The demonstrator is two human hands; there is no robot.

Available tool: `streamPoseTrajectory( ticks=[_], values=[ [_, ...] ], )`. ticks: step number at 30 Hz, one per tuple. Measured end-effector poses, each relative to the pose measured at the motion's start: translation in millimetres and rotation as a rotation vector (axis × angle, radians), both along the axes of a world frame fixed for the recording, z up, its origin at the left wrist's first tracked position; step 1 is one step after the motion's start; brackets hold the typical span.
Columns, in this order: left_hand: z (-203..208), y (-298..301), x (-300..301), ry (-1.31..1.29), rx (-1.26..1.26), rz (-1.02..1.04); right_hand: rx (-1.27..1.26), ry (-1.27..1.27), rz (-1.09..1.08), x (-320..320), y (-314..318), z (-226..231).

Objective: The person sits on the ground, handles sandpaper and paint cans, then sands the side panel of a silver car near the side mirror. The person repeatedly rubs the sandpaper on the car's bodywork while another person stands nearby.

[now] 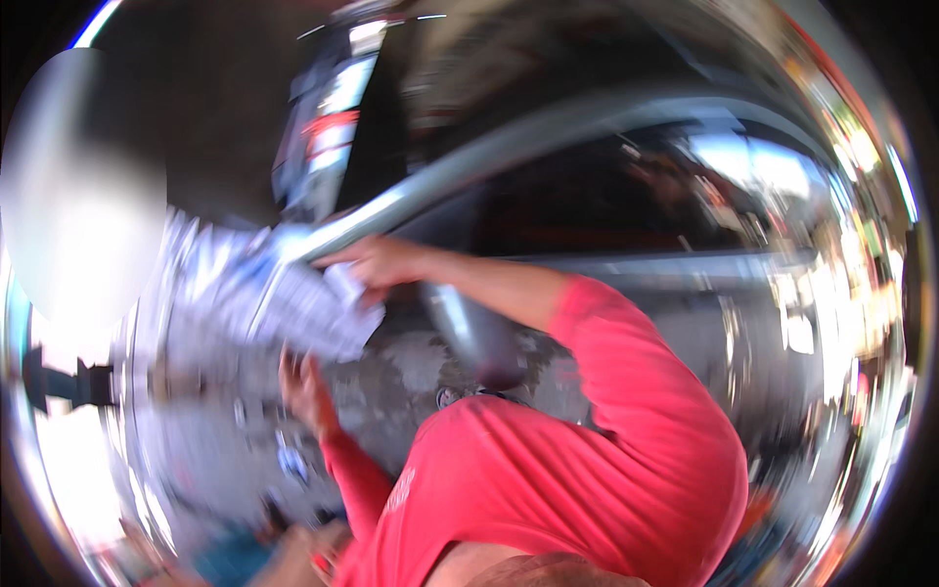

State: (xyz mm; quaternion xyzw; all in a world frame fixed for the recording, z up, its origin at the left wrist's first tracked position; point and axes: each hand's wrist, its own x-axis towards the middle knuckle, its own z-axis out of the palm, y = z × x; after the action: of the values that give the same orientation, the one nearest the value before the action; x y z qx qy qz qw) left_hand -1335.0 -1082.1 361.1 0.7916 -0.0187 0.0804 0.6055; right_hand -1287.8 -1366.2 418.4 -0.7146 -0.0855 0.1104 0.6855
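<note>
My right hand (pixel 383 264) reaches left across the car's front pillar (pixel 430 186). Its fingers are closed on the edge of a large printed paper sheet (pixel 313 305), which looks like newspaper. The paper spreads leftward over the front of the car, its lower corner hanging free. Below that corner is my left hand (pixel 308 393), fingers apart and holding nothing, a little clear of the paper. Motion blur smears the paper's far part.
The grey car's side mirror (pixel 474 338) juts out in front of my body. Right of the pillar lies the dark side window (pixel 626 186). Stained concrete floor (pixel 411 362) shows beneath. A teal blurred shape (pixel 235 556) is at lower left.
</note>
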Motion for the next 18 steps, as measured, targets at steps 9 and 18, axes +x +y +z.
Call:
streamPoseTrajectory(
  ticks=[9,18],
  values=[
    [76,-13,-13,-0.562,0.322,0.043,-0.049,0.077,0.225,-40,65,36],
    [270,134,-4,-1.225,0.752,0.342,0.084,0.14,0.134,-29,45,37]
  ],
)
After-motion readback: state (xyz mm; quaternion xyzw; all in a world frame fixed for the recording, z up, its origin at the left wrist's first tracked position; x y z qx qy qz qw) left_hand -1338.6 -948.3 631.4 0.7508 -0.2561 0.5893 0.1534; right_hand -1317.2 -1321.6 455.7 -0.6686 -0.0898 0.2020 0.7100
